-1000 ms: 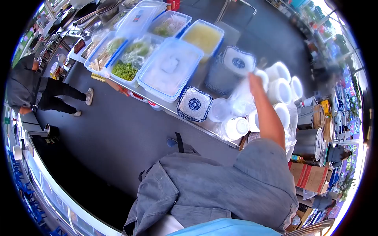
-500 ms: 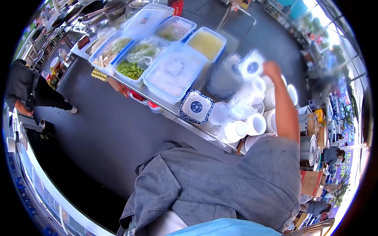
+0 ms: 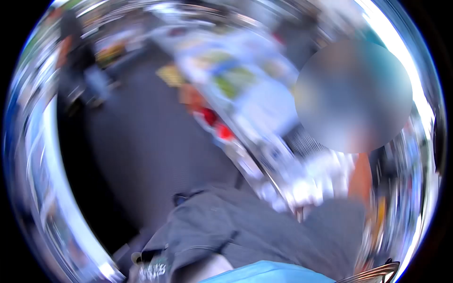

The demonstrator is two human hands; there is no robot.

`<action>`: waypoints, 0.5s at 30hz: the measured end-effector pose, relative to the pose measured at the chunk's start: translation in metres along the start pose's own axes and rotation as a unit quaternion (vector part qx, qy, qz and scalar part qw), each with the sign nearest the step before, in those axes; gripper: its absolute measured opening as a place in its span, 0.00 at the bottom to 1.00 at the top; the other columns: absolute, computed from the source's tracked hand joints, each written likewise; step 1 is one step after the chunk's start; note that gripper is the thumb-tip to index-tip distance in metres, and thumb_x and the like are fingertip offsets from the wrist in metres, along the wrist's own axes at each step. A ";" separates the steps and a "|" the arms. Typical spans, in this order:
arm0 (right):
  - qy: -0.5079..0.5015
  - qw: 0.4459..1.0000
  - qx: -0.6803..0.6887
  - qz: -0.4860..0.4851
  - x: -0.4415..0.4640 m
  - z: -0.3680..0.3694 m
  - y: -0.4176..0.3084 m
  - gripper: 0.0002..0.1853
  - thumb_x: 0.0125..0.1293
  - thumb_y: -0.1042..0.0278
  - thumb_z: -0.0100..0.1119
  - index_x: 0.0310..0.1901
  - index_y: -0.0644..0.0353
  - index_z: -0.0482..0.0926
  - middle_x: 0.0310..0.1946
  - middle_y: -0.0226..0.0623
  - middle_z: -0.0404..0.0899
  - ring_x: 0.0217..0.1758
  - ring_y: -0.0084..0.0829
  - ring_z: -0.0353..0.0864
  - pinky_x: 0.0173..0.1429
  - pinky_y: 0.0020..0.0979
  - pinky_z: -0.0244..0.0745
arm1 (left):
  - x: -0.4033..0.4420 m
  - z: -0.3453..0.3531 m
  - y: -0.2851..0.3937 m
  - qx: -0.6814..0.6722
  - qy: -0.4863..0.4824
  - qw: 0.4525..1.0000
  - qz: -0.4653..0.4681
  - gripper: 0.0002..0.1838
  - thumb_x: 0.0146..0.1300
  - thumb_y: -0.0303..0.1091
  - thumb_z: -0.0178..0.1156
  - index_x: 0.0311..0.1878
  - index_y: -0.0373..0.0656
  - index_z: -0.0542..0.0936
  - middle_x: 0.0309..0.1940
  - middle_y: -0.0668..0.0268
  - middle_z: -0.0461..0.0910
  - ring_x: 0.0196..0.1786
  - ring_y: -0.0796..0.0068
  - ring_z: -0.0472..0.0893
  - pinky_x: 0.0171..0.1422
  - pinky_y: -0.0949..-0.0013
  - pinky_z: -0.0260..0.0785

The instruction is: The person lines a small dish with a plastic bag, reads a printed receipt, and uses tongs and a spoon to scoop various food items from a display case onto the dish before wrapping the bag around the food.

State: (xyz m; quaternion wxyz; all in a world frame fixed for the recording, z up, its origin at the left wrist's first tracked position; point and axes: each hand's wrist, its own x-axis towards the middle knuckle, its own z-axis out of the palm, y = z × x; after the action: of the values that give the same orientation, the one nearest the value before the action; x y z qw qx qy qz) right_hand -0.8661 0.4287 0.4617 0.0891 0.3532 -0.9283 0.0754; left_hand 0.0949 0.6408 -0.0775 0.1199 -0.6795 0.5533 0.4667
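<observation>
My right forearm reaches up from a grey sleeve at the right. A round grey blur covers my right hand, so neither its fingers nor anything in them can be seen. Just left of the forearm are white bowls and cups, smeared by motion. Beside them a dark-and-pale ridged stack of dishes shows partly under the blur. My left hand is outside the view.
A long table runs diagonally, bearing a translucent tub and green food. Red items sit below its edge. Another person stands at the upper left. Dark floor lies between.
The view has swung and become strongly smeared. Earlier my right hand was at a blue-and-white patterned dish above the stack; now a blur hides hand and dish. The other person appears higher.
</observation>
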 end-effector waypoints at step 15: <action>-0.454 0.650 0.601 0.102 -0.175 0.129 -0.184 0.29 0.71 0.53 0.59 0.69 0.60 0.75 0.59 0.44 0.84 0.58 0.44 0.85 0.60 0.44 0.82 | 0.007 0.000 -0.037 -0.031 -0.012 0.994 -0.100 0.16 0.52 0.37 0.59 0.40 0.42 0.90 0.43 0.47 0.88 0.49 0.45 0.87 0.56 0.51 0.79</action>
State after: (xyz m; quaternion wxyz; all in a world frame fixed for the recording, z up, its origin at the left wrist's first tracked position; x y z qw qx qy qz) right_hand -0.6292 0.3791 0.3119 -0.5829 0.2226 -0.6350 0.4555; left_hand 0.1261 0.6492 -0.0961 0.1517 -0.7289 0.4663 0.4777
